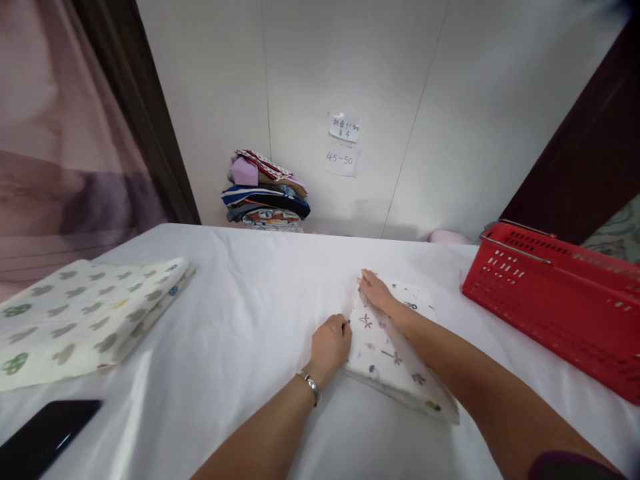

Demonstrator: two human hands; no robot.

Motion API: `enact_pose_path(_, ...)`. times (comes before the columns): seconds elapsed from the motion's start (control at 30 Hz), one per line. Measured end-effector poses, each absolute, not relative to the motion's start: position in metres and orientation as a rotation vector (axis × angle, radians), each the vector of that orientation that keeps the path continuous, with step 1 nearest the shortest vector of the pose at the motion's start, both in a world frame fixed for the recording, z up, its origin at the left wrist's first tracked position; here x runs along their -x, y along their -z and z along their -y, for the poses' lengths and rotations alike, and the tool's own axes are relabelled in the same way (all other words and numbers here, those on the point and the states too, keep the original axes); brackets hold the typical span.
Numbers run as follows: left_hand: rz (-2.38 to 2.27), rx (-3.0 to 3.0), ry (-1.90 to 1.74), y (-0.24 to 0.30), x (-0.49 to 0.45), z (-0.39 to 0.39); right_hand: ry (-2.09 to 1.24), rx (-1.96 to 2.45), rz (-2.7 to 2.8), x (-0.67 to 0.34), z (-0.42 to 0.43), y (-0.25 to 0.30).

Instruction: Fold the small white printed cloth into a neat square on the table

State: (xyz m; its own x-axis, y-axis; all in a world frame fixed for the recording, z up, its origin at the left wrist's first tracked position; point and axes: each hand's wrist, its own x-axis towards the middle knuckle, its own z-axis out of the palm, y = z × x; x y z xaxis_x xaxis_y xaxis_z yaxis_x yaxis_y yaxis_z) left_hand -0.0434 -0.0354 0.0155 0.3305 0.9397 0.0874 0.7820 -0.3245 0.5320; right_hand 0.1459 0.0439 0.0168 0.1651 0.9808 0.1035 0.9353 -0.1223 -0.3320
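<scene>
A folded white cloth [385, 360] printed with small palm trees and other motifs lies on the white-covered table, right of centre, with its layers showing along the near edge. My left hand [331, 343], a silver bracelet at the wrist, is closed on the cloth's left edge, its fingers curled in. At the far left corner, my right hand [376, 291] grips the same cloth, fingers bent over the border; its fingertips are partly hidden. My right forearm crosses above the cloth and covers part of its right side.
Another folded cloth [85, 313] with grey and green prints lies at left, near a black phone [47, 437]. A red plastic basket [555, 313] stands at right. Behind the white-covered table [240, 287], folded fabrics [267, 193] are stacked against the wall, near paper signs [343, 143].
</scene>
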Motion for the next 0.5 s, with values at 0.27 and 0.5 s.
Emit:
enact_pose_path(0.27, -1.524, -2.18, -0.552, -0.013, 0.043, 0.035, -0.135, 2.124, 1.653, -0.189, -0.052, -0.018)
enact_pose_path(0.5, -1.524, -2.137, -0.531, -0.017, 0.043, 0.035, -0.165, 2.076, 1.682, -0.184, -0.069, -0.014)
